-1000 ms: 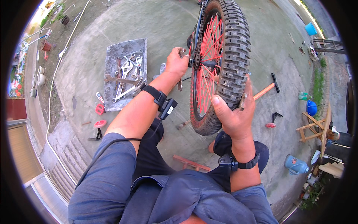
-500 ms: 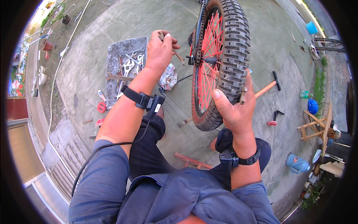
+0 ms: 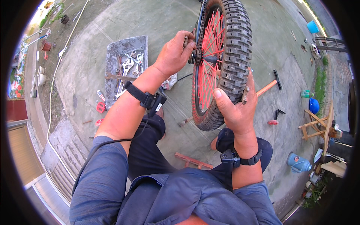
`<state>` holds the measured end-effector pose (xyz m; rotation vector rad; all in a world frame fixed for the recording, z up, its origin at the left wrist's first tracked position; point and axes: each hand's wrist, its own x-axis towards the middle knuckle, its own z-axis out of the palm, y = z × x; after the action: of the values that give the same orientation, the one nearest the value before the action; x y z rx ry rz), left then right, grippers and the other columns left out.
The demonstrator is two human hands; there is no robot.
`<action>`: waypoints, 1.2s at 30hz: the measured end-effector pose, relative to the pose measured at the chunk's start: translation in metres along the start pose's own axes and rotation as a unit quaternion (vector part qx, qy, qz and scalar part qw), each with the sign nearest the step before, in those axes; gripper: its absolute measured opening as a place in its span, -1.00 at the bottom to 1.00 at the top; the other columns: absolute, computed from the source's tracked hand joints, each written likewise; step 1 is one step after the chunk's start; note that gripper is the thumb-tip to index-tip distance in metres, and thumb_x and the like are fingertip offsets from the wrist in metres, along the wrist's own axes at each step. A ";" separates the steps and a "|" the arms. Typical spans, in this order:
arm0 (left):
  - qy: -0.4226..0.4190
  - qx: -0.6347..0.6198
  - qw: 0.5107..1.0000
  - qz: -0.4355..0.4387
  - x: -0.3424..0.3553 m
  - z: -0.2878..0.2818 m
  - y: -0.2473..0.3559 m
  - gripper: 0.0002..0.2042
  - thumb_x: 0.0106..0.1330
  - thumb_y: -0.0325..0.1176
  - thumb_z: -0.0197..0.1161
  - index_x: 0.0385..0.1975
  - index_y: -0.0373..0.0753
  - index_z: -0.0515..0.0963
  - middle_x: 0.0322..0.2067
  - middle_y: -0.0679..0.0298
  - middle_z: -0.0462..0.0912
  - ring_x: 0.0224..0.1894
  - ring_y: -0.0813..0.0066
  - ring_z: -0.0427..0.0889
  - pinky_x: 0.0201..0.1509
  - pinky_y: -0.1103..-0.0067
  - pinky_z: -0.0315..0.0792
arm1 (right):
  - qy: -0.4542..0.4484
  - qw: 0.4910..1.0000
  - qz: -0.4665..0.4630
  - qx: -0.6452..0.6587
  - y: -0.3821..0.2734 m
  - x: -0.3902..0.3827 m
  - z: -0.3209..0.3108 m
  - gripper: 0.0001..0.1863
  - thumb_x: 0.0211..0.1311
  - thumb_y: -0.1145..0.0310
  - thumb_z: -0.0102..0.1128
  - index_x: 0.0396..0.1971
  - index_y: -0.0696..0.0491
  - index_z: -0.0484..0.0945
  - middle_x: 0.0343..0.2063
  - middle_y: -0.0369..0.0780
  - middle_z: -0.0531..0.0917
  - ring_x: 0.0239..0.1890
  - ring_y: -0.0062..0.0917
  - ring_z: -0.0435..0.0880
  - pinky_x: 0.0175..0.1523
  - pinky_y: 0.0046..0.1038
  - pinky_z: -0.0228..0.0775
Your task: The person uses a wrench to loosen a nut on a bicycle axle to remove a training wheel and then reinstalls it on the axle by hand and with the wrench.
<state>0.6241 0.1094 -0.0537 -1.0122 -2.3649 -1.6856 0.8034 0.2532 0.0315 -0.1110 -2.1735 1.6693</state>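
Observation:
A bicycle wheel (image 3: 236,48) with a knobby black tyre and red spokes stands upright before me. My right hand (image 3: 240,108) grips the near lower part of its tyre, thumb on the left side and fingers round the right. A small brownish piece shows by those fingers. My left hand (image 3: 178,52) is closed beside the axle and chain (image 3: 200,35), on the wheel's left. Within its fist shows the end of a thin brown rod (image 3: 185,41); the rest is hidden by the fingers. Whether the rod touches the axle, I cannot tell.
Left of the wheel lies a grey tray (image 3: 112,48) with several wrenches. A crumpled bag (image 3: 171,81) sits by my left forearm. On the floor are a wooden-handled hammer (image 3: 268,88), red pedals (image 3: 100,107) and a red metal piece (image 3: 193,161). A blue jug (image 3: 299,163) stands at right.
My left hand has moved right, from beside the tray to the wheel's axle, and the rod is now mostly hidden. My right hand and the wheel have hardly moved.

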 end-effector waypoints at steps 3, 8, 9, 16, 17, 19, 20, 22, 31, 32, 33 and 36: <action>0.002 0.037 0.999 0.019 -0.002 0.004 0.007 -0.84 0.39 -0.46 0.13 -0.12 -0.31 0.36 -0.40 0.16 0.61 -0.37 0.46 0.65 -0.33 0.54 0.53 | 0.000 1.000 0.010 0.012 0.001 0.000 -0.001 -0.26 -0.02 0.34 0.40 0.18 0.21 0.29 -0.11 -0.18 0.61 -0.14 -0.56 0.60 0.01 -0.49 0.44; 0.007 0.087 0.995 0.052 -0.012 0.005 0.019 -0.83 0.36 -0.44 0.19 -0.16 -0.28 0.35 -0.43 0.16 0.60 -0.40 0.38 0.65 -0.34 0.51 0.51 | -0.006 0.999 0.033 0.024 0.000 0.001 -0.004 -0.19 -0.06 0.36 0.43 0.22 0.20 0.25 -0.09 -0.18 0.59 -0.13 -0.55 0.60 0.00 -0.48 0.45; 0.003 0.094 0.994 0.053 -0.012 0.004 0.018 -0.82 0.36 -0.43 0.20 -0.17 -0.27 0.35 -0.43 0.16 0.61 -0.40 0.36 0.65 -0.34 0.50 0.51 | -0.007 0.999 0.034 0.021 -0.001 0.002 -0.005 -0.19 -0.06 0.37 0.42 0.22 0.20 0.25 -0.09 -0.18 0.59 -0.13 -0.55 0.60 0.00 -0.48 0.45; -0.004 0.083 0.995 0.062 -0.018 0.005 0.018 -0.80 0.36 -0.44 0.19 -0.16 -0.28 0.31 -0.39 0.14 0.63 -0.37 0.37 0.67 -0.32 0.51 0.52 | -0.009 1.000 -0.007 -0.013 0.002 0.002 -0.005 -0.34 0.02 0.27 0.37 0.11 0.22 0.35 -0.13 -0.21 0.63 -0.26 -0.67 0.55 -0.08 -0.58 0.41; 0.002 0.076 0.996 0.053 -0.016 0.004 0.017 -0.80 0.36 -0.45 0.18 -0.16 -0.29 0.31 -0.39 0.15 0.63 -0.37 0.38 0.67 -0.32 0.52 0.52 | -0.010 1.000 -0.006 -0.013 0.002 0.001 -0.005 -0.34 0.02 0.27 0.37 0.11 0.22 0.34 -0.12 -0.21 0.63 -0.26 -0.68 0.55 -0.09 -0.58 0.41; 0.013 0.060 0.997 0.035 -0.008 0.004 0.011 -0.81 0.36 -0.45 0.18 -0.16 -0.29 0.31 -0.39 0.16 0.63 -0.37 0.39 0.66 -0.32 0.52 0.52 | -0.009 1.000 0.005 -0.004 0.000 0.002 -0.004 -0.33 0.02 0.27 0.38 0.12 0.22 0.34 -0.12 -0.20 0.63 -0.26 -0.67 0.55 -0.09 -0.57 0.41; 0.005 0.058 0.998 0.037 -0.005 0.004 0.011 -0.81 0.36 -0.46 0.18 -0.15 -0.29 0.31 -0.39 0.17 0.63 -0.37 0.41 0.66 -0.33 0.53 0.52 | -0.009 1.000 0.009 -0.004 -0.001 0.002 -0.003 -0.33 0.02 0.27 0.38 0.12 0.22 0.34 -0.12 -0.20 0.63 -0.26 -0.67 0.55 -0.09 -0.57 0.41; -0.011 0.054 0.998 0.041 0.003 0.006 0.011 -0.81 0.35 -0.48 0.17 -0.13 -0.29 0.32 -0.40 0.20 0.62 -0.37 0.46 0.66 -0.35 0.56 0.52 | -0.009 1.000 0.005 -0.016 0.000 0.002 -0.004 -0.33 0.01 0.28 0.37 0.12 0.22 0.34 -0.12 -0.19 0.63 -0.26 -0.67 0.55 -0.09 -0.57 0.41; -0.044 -0.115 0.987 -0.101 0.054 0.008 -0.019 -0.63 0.41 -0.41 0.12 0.15 -0.34 0.25 -0.31 0.16 0.60 -0.33 0.50 0.67 -0.42 0.65 0.48 | -0.010 1.000 0.023 0.000 -0.002 0.001 -0.002 -0.29 -0.03 0.27 0.37 0.13 0.23 0.32 -0.11 -0.17 0.62 -0.25 -0.65 0.55 -0.08 -0.54 0.41; -0.032 -0.137 0.979 -0.146 0.060 0.007 -0.027 -0.59 0.41 -0.40 0.11 0.19 -0.33 0.22 -0.29 0.15 0.60 -0.32 0.49 0.68 -0.42 0.66 0.47 | -0.010 1.000 0.025 0.003 -0.002 0.002 -0.002 -0.29 -0.03 0.26 0.37 0.13 0.23 0.32 -0.11 -0.16 0.62 -0.25 -0.64 0.55 -0.07 -0.53 0.41; -0.020 -0.158 0.969 -0.191 0.066 0.005 -0.037 -0.55 0.41 -0.39 0.11 0.23 -0.32 0.19 -0.28 0.14 0.59 -0.31 0.47 0.69 -0.43 0.66 0.47 | -0.010 1.000 0.025 -0.004 -0.002 0.002 -0.002 -0.28 -0.04 0.25 0.37 0.13 0.23 0.32 -0.12 -0.16 0.62 -0.23 -0.64 0.55 -0.06 -0.53 0.41; -0.004 -0.190 0.934 -0.303 0.066 0.011 -0.061 -0.47 0.42 -0.35 0.12 0.31 -0.29 0.11 -0.24 0.10 0.59 -0.32 0.42 0.70 -0.44 0.66 0.46 | -0.015 0.998 0.061 0.027 -0.006 0.000 -0.004 -0.16 -0.10 0.29 0.42 0.21 0.26 0.23 -0.06 -0.16 0.57 -0.11 -0.56 0.55 0.03 -0.49 0.40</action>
<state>0.5428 0.1389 -0.0813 -0.2987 -2.5813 -2.4112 0.8056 0.2553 0.0383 -0.2077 -2.1808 1.8051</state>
